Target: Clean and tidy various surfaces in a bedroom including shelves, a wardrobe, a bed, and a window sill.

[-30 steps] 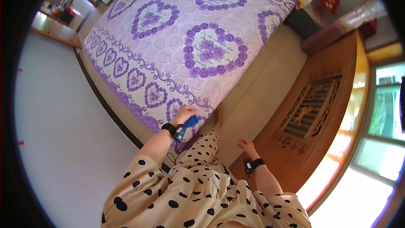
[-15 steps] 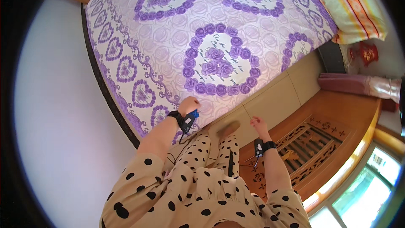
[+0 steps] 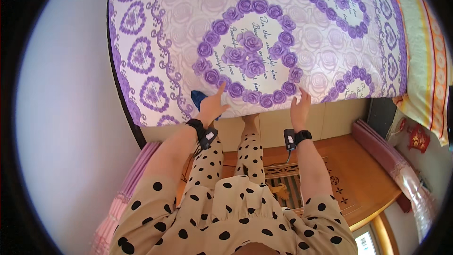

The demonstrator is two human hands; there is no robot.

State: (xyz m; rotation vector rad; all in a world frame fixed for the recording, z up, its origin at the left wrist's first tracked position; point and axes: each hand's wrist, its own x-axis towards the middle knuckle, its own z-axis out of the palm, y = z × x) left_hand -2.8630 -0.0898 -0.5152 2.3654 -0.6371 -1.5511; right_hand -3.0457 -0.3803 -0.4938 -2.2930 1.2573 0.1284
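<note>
At the near edge of the bed, my left hand (image 3: 212, 107) is over the purple-and-white bedsheet (image 3: 174, 14), its index finger pointing away from me. A blue cloth (image 3: 198, 98) shows on both sides of the palm; the other fingers seem closed on it, though they are partly hidden. Further right, my right hand (image 3: 300, 107) is open and holds nothing, with its slightly bent fingertips near the sheet's edge. Printed rose hearts cover the sheet. Both wrists wear black bands with small devices.
A yellow-striped pillow (image 3: 424, 61) is at the bed's right end. Behind me stands a carved wooden cabinet or bench (image 3: 363, 179). Pink curtains hang at the left (image 3: 127, 184) and right (image 3: 391, 156). A white wall (image 3: 66, 113) borders the bed's left side.
My view and body have turned toward the bed. My right hand has come up from beside the wooden furniture to the bed's edge. The blue cloth now shows left of my left hand.
</note>
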